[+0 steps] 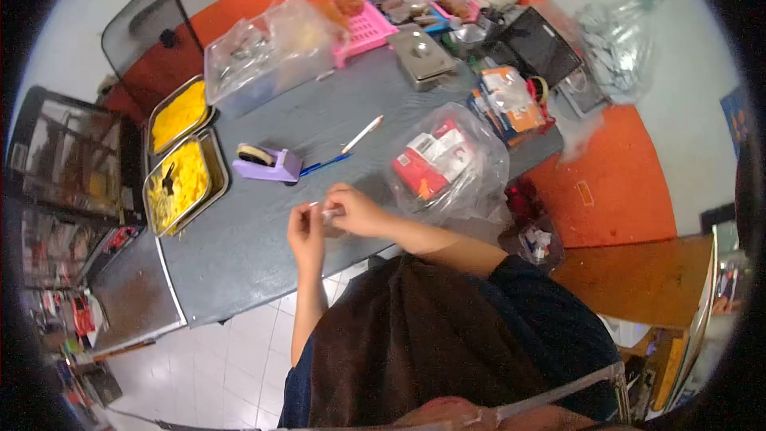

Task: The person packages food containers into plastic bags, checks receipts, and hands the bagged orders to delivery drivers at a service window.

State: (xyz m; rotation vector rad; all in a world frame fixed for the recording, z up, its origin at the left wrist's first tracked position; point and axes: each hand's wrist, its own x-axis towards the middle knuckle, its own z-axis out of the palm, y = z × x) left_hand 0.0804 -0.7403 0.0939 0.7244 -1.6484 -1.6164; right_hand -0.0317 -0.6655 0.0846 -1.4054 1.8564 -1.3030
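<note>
White piece (pixel 325 209) in left hand (pixel 306 233), right hand (pixel 357 212); grey table (pixel 239 235), tiled floor (pixel 231 351).

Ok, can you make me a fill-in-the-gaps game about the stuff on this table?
1. The tape dispenser on the grey table is ____ in colour.
2. The two metal trays at the table's edge hold ____ food.
3. The left hand and right hand hold a small ____ piece between them.
Missing words: purple; yellow; white.
</note>
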